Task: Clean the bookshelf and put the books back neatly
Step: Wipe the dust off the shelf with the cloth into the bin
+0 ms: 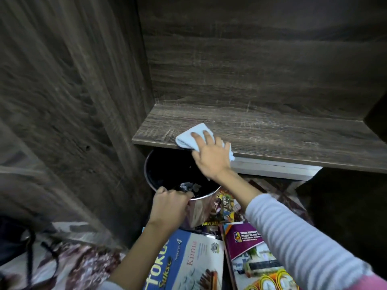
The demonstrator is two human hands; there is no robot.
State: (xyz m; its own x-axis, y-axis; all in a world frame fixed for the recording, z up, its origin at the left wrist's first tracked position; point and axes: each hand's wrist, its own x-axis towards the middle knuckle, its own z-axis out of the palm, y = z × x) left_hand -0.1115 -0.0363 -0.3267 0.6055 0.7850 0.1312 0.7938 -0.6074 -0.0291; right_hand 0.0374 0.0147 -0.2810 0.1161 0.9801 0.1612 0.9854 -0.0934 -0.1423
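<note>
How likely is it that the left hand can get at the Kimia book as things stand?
Probably yes, but not freely: the left hand grips the bin by its rim, so it must let go first. The Kimia book lies face up close below it, most of its cover bare.

The shelf (272, 132) was dark wood-grain board, matt and faintly scratched. My cloth (188, 137) was soft, pale and matt. The bin (199, 210) had a shiny metal wall, steel I think, and a black inside. The book covers (196, 258) were glossy paper. My sleeve (293, 233) was striped knit fabric.
</note>
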